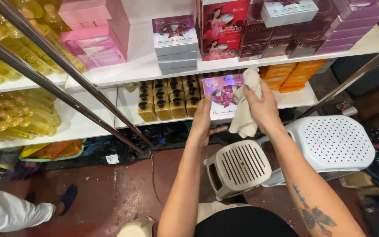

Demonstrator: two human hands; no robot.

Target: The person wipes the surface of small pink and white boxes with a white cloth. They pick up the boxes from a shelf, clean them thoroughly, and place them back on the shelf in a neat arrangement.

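In the head view, the left hand (203, 119) lies flat and unclenched against the left edge of a pink-and-silver gift box (221, 94) held up in front of the lower shelf (126, 105), while the right hand (264, 107) is clenched around a cream cloth (245, 109) pressed to the box's right side. The step in hand looks like wiping the box clean, steadied by the open palm. The next move likely calls for passing the cloth over the remaining face while keeping the box clear of the amber pump bottles (165, 101) just beside it.
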